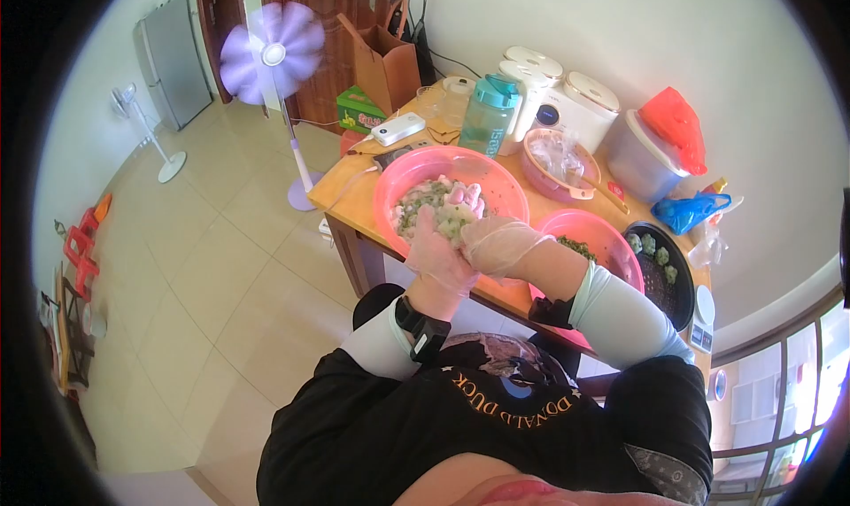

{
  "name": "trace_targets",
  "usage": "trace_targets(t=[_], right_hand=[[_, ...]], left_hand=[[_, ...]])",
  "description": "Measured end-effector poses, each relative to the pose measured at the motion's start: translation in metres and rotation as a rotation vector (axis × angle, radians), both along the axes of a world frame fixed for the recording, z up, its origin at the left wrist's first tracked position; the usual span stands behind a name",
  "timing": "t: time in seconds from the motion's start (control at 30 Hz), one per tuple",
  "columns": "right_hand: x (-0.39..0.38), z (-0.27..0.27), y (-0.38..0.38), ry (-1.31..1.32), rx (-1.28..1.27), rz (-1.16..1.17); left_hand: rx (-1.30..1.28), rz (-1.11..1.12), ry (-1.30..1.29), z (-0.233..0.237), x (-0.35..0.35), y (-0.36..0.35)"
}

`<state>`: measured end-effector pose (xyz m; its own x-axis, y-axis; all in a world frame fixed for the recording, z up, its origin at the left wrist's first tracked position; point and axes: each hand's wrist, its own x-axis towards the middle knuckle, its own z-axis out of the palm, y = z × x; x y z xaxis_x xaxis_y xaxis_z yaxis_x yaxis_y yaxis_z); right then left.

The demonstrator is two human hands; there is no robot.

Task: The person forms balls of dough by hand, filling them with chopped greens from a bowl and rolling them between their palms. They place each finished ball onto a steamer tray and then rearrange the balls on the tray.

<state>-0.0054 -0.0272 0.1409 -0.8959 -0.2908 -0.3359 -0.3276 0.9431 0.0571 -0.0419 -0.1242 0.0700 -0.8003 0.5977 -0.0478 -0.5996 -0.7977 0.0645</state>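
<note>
Both hands wear clear plastic gloves and meet over the front of a large pink basin (509, 192). My left hand (438, 249) and my right hand (496, 243) are cupped round a pale green-and-white lump of chopped mixture (455, 223). More of the same mixture (412, 209) lies in the basin beneath. To the right, a second pink basin (620, 249) holds chopped greens (580, 247), partly hidden by my right forearm. Several green balls (661, 255) sit in a round black tray (677, 304) beyond it.
A scale (702, 316) stands at the table's right end. Behind the basins are a teal bottle (487, 116), white appliances (584, 103), a smaller pink bowl (553, 174) with a wooden-handled utensil, and a lidded bucket (642, 156). A purple fan (297, 152) stands left of the table.
</note>
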Motion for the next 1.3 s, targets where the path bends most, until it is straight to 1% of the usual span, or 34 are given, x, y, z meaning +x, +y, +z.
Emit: trace_targets(t=[0.17,0.23,0.27,0.33,0.37,0.43,0.47,0.53,0.57,0.63,0.67,0.73,0.77,0.8,0.83,0.87,0.93,0.97,1.03,1.1,1.17,1.23,1.27,1.3], right_hand=[[0.001,0.006,-0.005,-0.010,0.026,0.014],[0.003,0.012,-0.009,-0.010,-0.013,-0.020],[0.002,0.011,-0.010,-0.009,-0.013,-0.020],[-0.001,0.005,-0.011,-0.013,-0.007,-0.124],[-0.002,0.003,-0.009,-0.015,-0.006,-0.122],[-0.004,0.001,-0.005,0.019,0.065,-0.018],[-0.005,0.001,-0.002,0.021,0.068,-0.013],[-0.004,0.007,0.005,0.146,-0.139,0.059],[0.000,0.013,0.011,0.146,-0.136,0.062],[0.008,0.038,0.014,0.070,-0.417,-0.050],[0.006,0.044,0.013,0.068,-0.417,-0.049],[-0.002,0.051,0.011,0.150,-0.376,-0.333],[-0.005,0.042,0.011,0.148,-0.375,-0.334],[-0.011,0.023,0.013,0.366,-0.603,-0.162],[-0.015,0.012,0.011,0.585,-0.825,0.019],[-0.019,0.005,0.008,0.587,-0.825,0.019],[-0.027,-0.002,-0.005,0.779,-0.195,0.208],[-0.028,-0.006,-0.007,0.784,-0.197,0.207],[-0.031,-0.015,-0.008,0.682,-0.132,0.086],[-0.035,-0.025,-0.005,0.688,-0.149,0.098],[-0.034,-0.032,-0.002,0.683,-0.164,0.105],[-0.030,-0.029,-0.004,0.615,-0.186,0.073],[-0.028,-0.027,-0.005,0.616,-0.183,0.069],[-0.026,-0.022,-0.008,0.553,-0.190,0.007]], left_hand=[[-0.010,0.013,-0.025,-0.001,0.000,-0.001],[0.072,-0.047,0.029,-0.019,-0.006,0.003],[0.072,-0.048,0.029,-0.033,-0.014,0.008],[0.521,-0.110,0.453,-0.043,-0.023,0.012],[0.521,-0.107,0.451,-0.048,-0.025,0.013],[0.148,-0.056,0.150,-0.014,-0.016,0.000],[0.151,-0.052,0.153,-0.015,-0.022,0.001],[0.230,-0.060,0.230,-0.021,-0.035,0.004],[0.233,-0.057,0.230,-0.025,-0.038,0.004],[0.247,0.003,0.340,-0.029,-0.040,0.001],[0.246,0.005,0.338,-0.028,-0.039,-0.003],[0.601,-0.225,0.352,-0.020,-0.037,-0.011],[0.602,-0.226,0.350,-0.032,-0.040,-0.011],[0.279,-0.090,0.483,-0.054,-0.046,-0.007],[-0.049,0.046,0.605,-0.060,-0.046,-0.007],[-0.049,0.045,0.608,-0.064,-0.045,-0.005],[-0.017,0.043,0.597,-0.051,-0.035,-0.007],[-0.003,0.042,0.591,-0.042,-0.028,-0.009],[0.028,0.042,0.580,-0.022,-0.016,-0.012],[0.063,0.044,0.566,-0.008,-0.010,-0.013],[0.084,0.042,0.550,-0.011,-0.010,-0.012],[0.039,-0.066,0.445,-0.017,-0.016,-0.011],[0.042,-0.071,0.446,-0.019,-0.017,-0.008],[0.076,-0.069,0.447,-0.013,-0.016,-0.008]])
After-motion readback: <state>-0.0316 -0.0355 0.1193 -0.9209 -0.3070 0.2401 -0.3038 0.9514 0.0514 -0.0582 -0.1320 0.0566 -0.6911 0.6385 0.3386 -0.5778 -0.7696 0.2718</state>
